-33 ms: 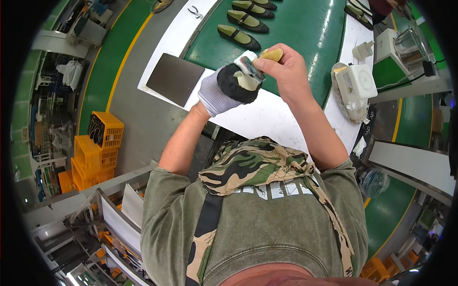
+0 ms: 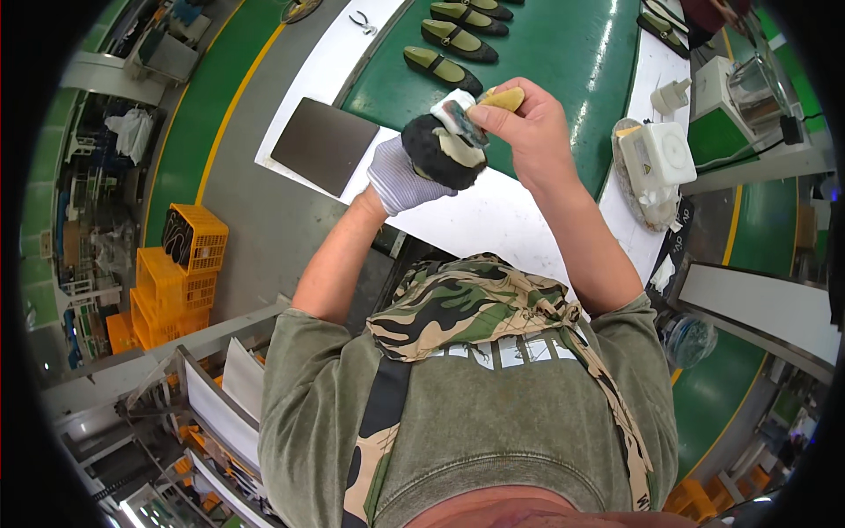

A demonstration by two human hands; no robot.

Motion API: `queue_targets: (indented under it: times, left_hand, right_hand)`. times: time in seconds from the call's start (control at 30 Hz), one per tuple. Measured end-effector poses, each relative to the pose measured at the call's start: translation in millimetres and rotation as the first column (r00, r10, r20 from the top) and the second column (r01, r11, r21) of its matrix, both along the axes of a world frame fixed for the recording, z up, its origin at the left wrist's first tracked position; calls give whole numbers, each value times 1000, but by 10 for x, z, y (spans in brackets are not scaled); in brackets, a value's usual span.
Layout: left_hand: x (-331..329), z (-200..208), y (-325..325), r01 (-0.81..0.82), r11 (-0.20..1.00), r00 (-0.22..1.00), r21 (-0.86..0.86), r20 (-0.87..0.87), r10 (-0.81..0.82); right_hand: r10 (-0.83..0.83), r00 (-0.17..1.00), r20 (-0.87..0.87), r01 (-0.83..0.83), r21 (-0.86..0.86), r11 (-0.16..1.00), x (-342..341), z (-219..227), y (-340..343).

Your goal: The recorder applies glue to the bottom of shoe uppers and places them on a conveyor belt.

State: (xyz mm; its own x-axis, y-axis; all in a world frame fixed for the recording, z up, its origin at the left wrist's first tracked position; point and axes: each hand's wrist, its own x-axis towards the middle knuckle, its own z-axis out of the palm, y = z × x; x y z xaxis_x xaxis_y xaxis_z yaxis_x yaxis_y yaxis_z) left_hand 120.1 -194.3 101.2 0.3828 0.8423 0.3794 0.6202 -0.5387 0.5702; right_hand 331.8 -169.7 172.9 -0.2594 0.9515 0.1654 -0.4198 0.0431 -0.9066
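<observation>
My left hand (image 2: 398, 179), in a striped grey-white glove, is closed around a black shoe (image 2: 437, 157) with a pale light-green inside. My bare right hand (image 2: 533, 132) pinches a small white pad with dark stains (image 2: 457, 109) against the shoe's upper edge; I cannot make out its exact kind. A flat yellow piece (image 2: 505, 99) sticks out between the thumb and fingers of the same hand. Beyond my hands, several black strapped shoes (image 2: 442, 67) with light-green insides stand in a row on the green belt (image 2: 563, 66).
A dark flat plate (image 2: 324, 145) lies left on the white bench edge, with pliers (image 2: 362, 23) farther up. At right stand a white plastic container (image 2: 658, 151) on a tray and a small white cup-like holder (image 2: 671, 95). Orange crates (image 2: 176, 286) are stacked on the floor at left.
The black shoe has turned slightly in my left hand, and its pale inside faces a bit differently. The shoes on the belt have shifted very slightly. My right hand stays almost in place.
</observation>
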Motion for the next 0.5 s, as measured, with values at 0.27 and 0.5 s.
queue_targets:
  times: [0.27,0.5]
  left_hand:
    - [-72,168,-171,454,670,710,-588,693,127]
    - [-293,-58,-312,737,551,217,-390,910,354]
  right_hand:
    - [-24,994,-103,42,179,983,-233,-83,302]
    - [170,976,138,-204,291,935,-140,-291,41]
